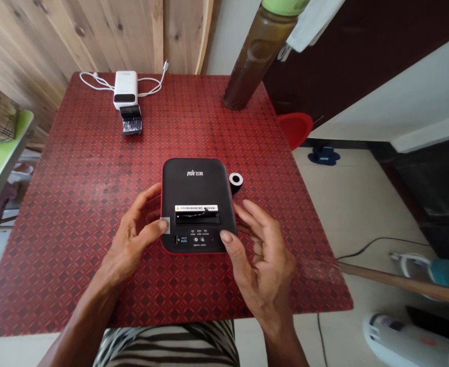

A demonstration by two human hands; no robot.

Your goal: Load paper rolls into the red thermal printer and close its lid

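A black receipt printer [193,191] with a red lower edge is between my hands at the middle of the table. White lettering is on its lid, with a warning label above the paper slot and small buttons and a display near me. My left hand [134,232] grips its left side, thumb on the top by a small grey tab and fingers down the side. My right hand [260,255] holds the right near corner, thumb on the edge and fingers alongside. Whether the printer rests on the table is hidden. A small paper roll [236,180] lies just beyond its right side.
On the red patterned table [94,204], a white power bank [125,86] with a white cable sits at the far left, a small open black box [131,121] before it. A tall brown bottle [247,56] stands far right. A red stool [296,127] is beside the table.
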